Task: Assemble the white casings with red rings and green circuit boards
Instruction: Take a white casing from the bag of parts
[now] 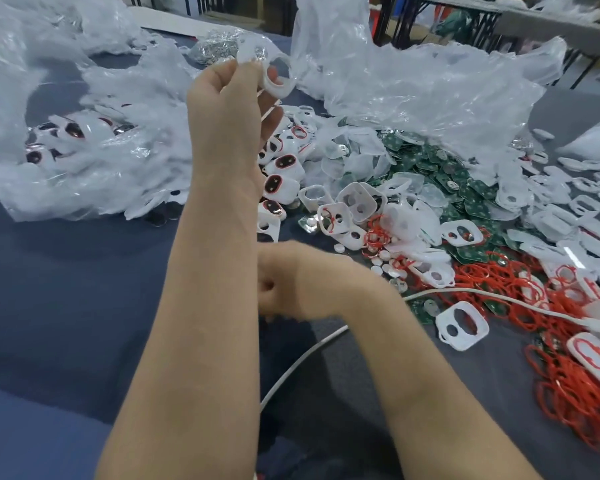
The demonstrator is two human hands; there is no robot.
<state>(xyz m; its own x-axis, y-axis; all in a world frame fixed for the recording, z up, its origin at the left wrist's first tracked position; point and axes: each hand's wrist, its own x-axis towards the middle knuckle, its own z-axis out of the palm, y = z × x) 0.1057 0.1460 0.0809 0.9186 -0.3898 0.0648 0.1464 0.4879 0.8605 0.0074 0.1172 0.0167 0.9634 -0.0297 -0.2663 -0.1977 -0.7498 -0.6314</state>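
At upper centre of the frame the left hand (pixel 232 98) is raised, its fingers (pixel 272 114) pinching a white casing (pixel 277 77). The right hand (pixel 298 282) sits at centre, blurred and half hidden behind the left forearm; I cannot tell its grip. Green circuit boards (pixel 447 168) and red rings (pixel 499 282) heap at right on the worktop (pixel 66 271).

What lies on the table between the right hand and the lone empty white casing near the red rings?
Head view: a white cable and a green circuit board lie there.
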